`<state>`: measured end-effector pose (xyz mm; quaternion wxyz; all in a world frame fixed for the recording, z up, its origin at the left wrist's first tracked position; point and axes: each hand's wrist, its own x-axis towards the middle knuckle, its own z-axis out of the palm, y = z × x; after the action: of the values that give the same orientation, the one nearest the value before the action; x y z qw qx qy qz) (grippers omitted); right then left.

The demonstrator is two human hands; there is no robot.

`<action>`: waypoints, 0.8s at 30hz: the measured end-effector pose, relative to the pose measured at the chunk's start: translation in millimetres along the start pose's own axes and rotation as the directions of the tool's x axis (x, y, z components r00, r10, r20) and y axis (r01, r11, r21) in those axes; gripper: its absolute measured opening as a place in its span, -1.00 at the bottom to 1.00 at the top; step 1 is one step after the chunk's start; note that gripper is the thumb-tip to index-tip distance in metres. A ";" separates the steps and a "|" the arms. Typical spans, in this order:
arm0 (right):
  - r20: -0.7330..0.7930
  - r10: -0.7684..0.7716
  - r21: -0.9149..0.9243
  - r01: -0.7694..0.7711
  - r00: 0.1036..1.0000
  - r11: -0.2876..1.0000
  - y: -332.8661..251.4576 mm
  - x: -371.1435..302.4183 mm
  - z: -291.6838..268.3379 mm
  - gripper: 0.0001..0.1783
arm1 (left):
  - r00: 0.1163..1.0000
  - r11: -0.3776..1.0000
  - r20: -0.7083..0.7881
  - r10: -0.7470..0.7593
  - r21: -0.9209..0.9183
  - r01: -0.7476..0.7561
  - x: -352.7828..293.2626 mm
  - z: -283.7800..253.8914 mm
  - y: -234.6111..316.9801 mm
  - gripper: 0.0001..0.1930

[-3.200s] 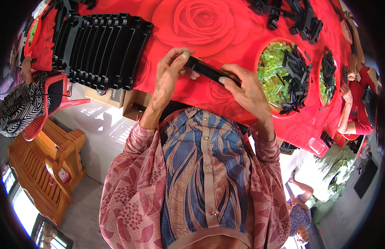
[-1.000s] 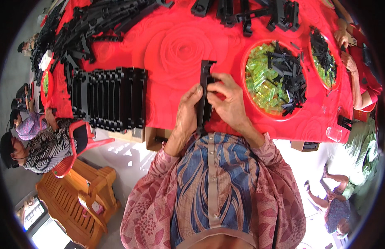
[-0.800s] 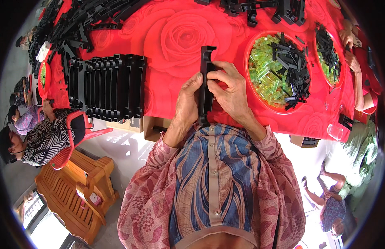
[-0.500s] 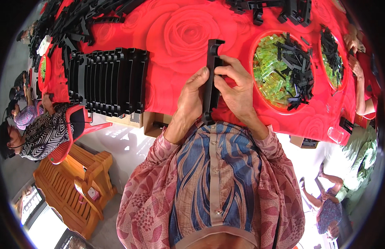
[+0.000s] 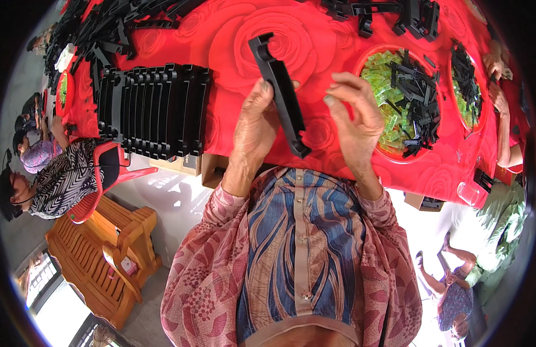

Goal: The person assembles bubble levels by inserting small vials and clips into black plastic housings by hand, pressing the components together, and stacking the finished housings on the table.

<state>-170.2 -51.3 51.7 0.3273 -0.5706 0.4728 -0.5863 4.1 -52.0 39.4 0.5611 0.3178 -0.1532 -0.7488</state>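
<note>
My left hand (image 5: 257,122) is closed round a long black plastic channel-shaped part (image 5: 282,95), which tilts with its top end to the left. The thumb lies along its left edge. To the right of it, my right hand (image 5: 355,113) is apart from the part, fingers spread and bent, with nothing visible in them. Just beyond that hand stands a round red tray (image 5: 366,58) holding yellow-green translucent pieces (image 5: 375,72) and small black strips (image 5: 415,87). At my left, a row of similar black parts (image 5: 155,113) lies stacked side by side on the red tablecloth (image 5: 227,141).
Loose black parts (image 5: 100,40) are heaped at the far left, and more (image 5: 415,17) lie at the far right. Another red tray (image 5: 481,118) stands near a co-worker's hands (image 5: 498,95). A cardboard box (image 5: 210,170) sits below the table edge. Another person (image 5: 54,179) sits at the left.
My right hand has come off the black part and moved right, its fingers spreading. The part, still in my left hand, has tilted from nearly upright, its top swinging left.
</note>
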 end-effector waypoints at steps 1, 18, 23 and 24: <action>-0.026 0.057 0.057 -0.055 0.998 0.997 0.8 -0.6 -3.3 -0.78 | 0.997 0.993 0.017 0.072 0.095 -0.073 -0.7 1.2 7.6 -0.71; 0.077 0.399 0.187 -0.406 0.914 0.895 -24.9 -9.6 -6.5 -0.87 | 0.838 0.621 0.327 0.437 0.564 -0.544 -12.6 -6.6 12.3 -0.56; 0.109 0.421 0.152 -0.434 0.900 0.888 -16.9 -8.3 -1.9 -0.85 | 0.692 0.340 0.476 0.542 0.629 -0.699 -11.0 -6.4 2.4 -0.68; 0.120 0.421 0.125 -0.434 0.899 0.892 -15.1 -8.3 -0.8 -0.85 | 0.659 0.304 0.515 0.548 0.612 -0.730 -12.3 -3.7 3.3 -0.72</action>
<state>-167.6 -38.3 62.8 0.5108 -0.4524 0.5267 -0.5070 11.0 -41.1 42.3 0.5940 0.3584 -0.6336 -0.3425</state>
